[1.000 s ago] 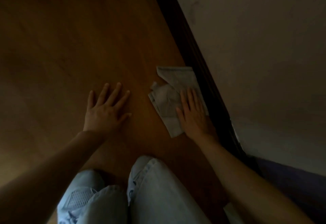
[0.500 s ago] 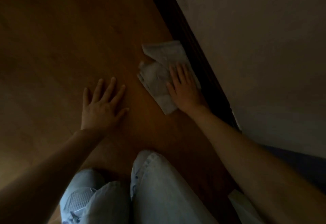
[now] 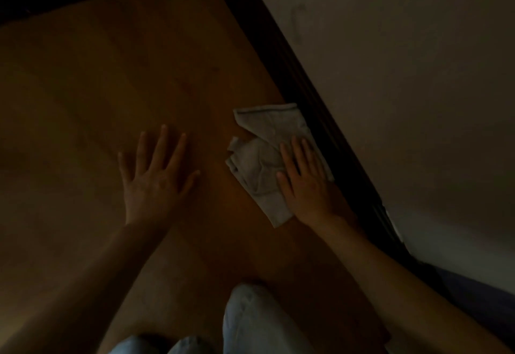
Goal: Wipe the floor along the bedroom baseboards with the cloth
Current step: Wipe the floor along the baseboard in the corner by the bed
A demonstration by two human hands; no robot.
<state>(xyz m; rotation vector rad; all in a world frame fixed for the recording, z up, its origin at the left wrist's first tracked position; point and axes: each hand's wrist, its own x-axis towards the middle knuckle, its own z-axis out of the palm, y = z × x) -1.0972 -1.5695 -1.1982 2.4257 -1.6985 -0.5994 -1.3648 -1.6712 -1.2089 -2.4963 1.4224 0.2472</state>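
- Floor [image 3: 117,80]: brown wood-look boards, dim light, taking up most of the view. Nothing tells which stretches are already wiped.
- Wall [image 3: 390,75]: pale, plain, rising on the right side.
- Baseboard [image 3: 315,108]: a dark strip running diagonally where wall meets floor. The seam itself sits in shadow, so dust there is hard to see.
- Knees [image 3: 259,323]: light denim, at the bottom edge; the person kneels facing along the strip.
- Left hand [image 3: 156,183]: fingers spread and straight, palm flat on the bare boards, holding nothing. It seems to be a prop for the body's weight.
- Right hand [image 3: 306,183]: fingers straight and together, pressing flat on the cloth, not gripping it.
- Cloth [image 3: 259,164]: pale grey, loosely folded, lying on the floor with its right edge touching the baseboard, half under the right hand.

Risks, as judged from here:
- With a flat palm only, the cloth may bunch or slip out from under the hand on a push.
- The loose upper flap may fold under and leave a strip unwiped.
- Drifting off the dark strip would miss the seam; poor light would hide that.
- The bracing hand could slide on a damp patch.
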